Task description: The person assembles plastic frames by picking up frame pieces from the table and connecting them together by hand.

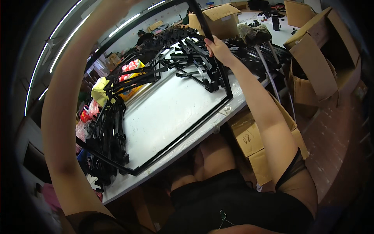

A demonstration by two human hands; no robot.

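A large black rectangular frame (224,80) made of thin bars stands tilted up in front of me, its lower bar along the near side of the white table (163,117). My right hand (220,50) is closed around the frame's right bar, fingers wrapped over it. Raised high at the upper left, my left hand (124,3) is mostly cut off by the picture's top edge, near the frame's upper bar. Its fingers are hidden. Black strips (111,132) lie piled at the table's left, and more black bar pieces (198,58) are heaped on its far side.
Yellow and red packaging (132,74) sits at the far left of the table. Open cardboard boxes (315,58) stand at the right, and another carton (247,136) is below the table edge by my right arm. A dark bottle (275,20) stands on a farther table.
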